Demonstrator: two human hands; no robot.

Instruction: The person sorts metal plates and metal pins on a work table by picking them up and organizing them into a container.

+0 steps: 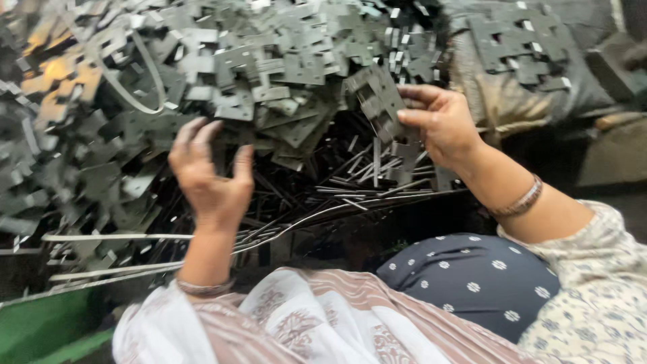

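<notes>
A big heap of flat grey metal stampings [269, 74], notched like hinge leaves, fills the upper part of the head view. My right hand [441, 125] pinches one of these grey metal plates [379, 101] between thumb and fingers at the heap's right side. My left hand [210, 172] hovers over the heap's lower edge with fingers spread and curled, holding nothing. Thin metal strips and rods [364, 185] lie below the heap between my hands.
A sack [526, 74] at the top right carries more grey stampings. Long pale metal strips [108, 237] run along the lower left above a green edge [40, 323]. My lap, in striped and dotted cloth [465, 276], fills the foreground.
</notes>
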